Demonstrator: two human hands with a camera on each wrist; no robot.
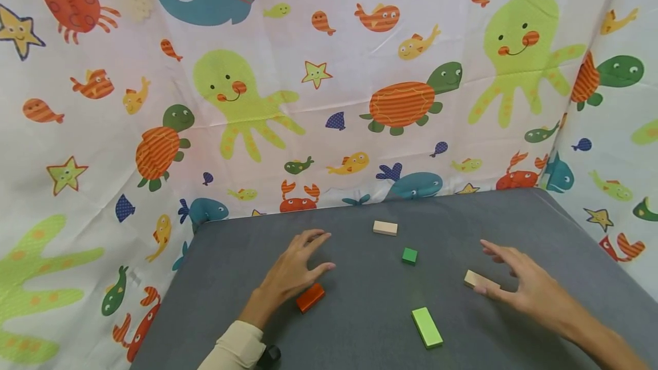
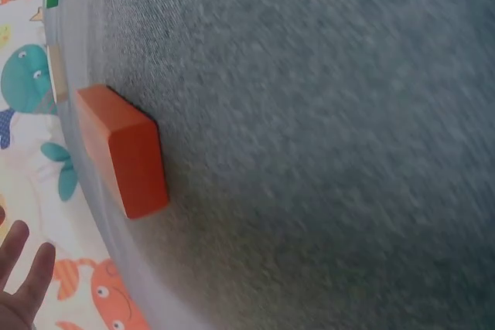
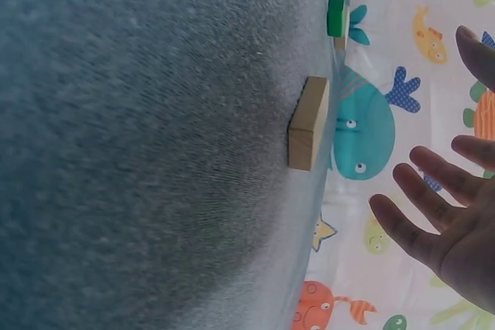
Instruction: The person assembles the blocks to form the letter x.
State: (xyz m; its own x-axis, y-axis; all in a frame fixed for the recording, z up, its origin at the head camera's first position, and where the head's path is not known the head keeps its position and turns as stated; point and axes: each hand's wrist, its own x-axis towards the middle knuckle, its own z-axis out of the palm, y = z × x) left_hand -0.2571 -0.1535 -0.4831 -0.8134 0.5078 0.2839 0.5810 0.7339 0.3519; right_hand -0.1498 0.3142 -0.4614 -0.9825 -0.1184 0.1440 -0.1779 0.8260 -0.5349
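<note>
My left hand [image 1: 295, 267] hovers over the grey table, thumb and fingers spread apart with nothing between them. Just below its thumb lies an orange-red block [image 1: 311, 298], which the left wrist view shows as a whole rectangular block [image 2: 128, 148]. On the other side, my right hand [image 1: 532, 287] is held with fingers parted and nothing in them. Its thumb overlaps a plain wooden block [image 1: 480, 280] in the head view; the right wrist view shows the same wooden block [image 3: 308, 123] with the fingers apart from it.
Between the hands lie a light green block [image 1: 426, 328] and a small dark green block [image 1: 409, 256]. Farther back is another plain wooden block [image 1: 385, 228]. A sea-animal curtain [image 1: 329, 130] hangs behind the grey table [image 1: 360, 324]. Something small and black [image 1: 269, 355] sits beside the left sleeve.
</note>
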